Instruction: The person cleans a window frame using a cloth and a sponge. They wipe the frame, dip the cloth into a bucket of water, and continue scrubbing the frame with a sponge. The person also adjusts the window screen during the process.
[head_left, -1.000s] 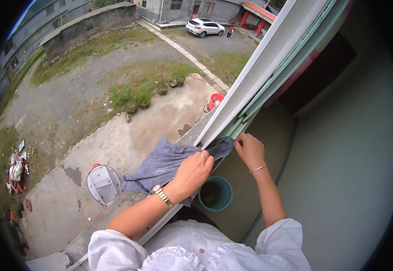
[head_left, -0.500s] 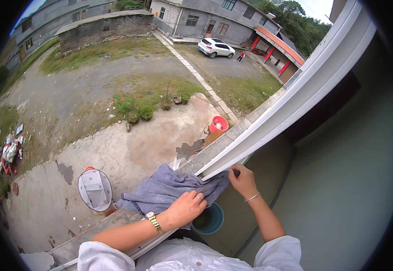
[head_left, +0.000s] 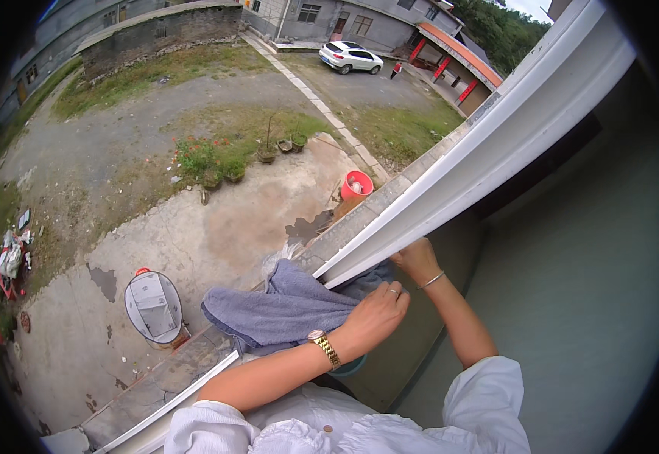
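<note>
A grey-blue towel (head_left: 284, 306) drapes over the sill beneath the end of a white window frame (head_left: 450, 193), spilling to the outer side. My left hand (head_left: 375, 318), with a ring and a gold watch on its wrist, is closed on the towel's inner part, beside the frame's lower edge. Up against the inner side of the frame, my right hand (head_left: 418, 261) has its fingers curled, with towel fabric beside them. Its fingertips are partly hidden by the frame. A blue bucket (head_left: 352, 367) shows only partly below my left forearm.
The sill (head_left: 182, 371) and a white track (head_left: 178, 401) run along the opening. Far below lie a concrete yard, a red bucket (head_left: 356, 185), potted plants (head_left: 231, 168) and an oval object (head_left: 153, 306). A white car (head_left: 350, 57) and a person (head_left: 396, 69) are farther off. A pale wall (head_left: 571, 303) stands right.
My left hand has moved right and up toward the frame, pulling the towel's inner part along. My right hand has risen along the frame's inner side. The blue bucket is now mostly covered.
</note>
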Motion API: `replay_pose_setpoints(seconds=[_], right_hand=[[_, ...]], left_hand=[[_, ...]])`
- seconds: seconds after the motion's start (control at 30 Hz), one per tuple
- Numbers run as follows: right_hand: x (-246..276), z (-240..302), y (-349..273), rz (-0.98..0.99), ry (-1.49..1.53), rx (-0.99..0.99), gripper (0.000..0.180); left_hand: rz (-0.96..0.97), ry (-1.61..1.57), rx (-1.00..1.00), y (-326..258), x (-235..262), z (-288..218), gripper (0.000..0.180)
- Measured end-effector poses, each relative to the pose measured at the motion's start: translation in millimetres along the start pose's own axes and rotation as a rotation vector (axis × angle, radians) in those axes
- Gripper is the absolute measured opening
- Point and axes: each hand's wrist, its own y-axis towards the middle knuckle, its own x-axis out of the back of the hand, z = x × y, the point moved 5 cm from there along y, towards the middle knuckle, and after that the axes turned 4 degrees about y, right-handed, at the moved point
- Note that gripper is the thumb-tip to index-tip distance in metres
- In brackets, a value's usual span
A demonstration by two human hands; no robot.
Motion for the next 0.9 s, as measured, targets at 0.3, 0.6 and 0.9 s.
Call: replay_pose_setpoints(seconds=[0.3, 0.6, 0.9], right_hand=[[-4.4, 13.6, 0.5, -0.051, -0.137, 0.132, 0.013], [-33.0, -22.5, 5.7, -0.045, -0.146, -0.048, 0.031], [-7.5, 41.8, -8.2, 0.083, -0.035, -0.228, 0.028]], left_hand=[[0.020, 0.352, -0.019, -30.8, -11.1, 27.5, 0.039], [0.174, 0.347, -0.099, -34.5, -11.5, 36.9, 0.011], [0.254, 0.097, -0.043, -64.7, 23.8, 42.6, 0.014]])
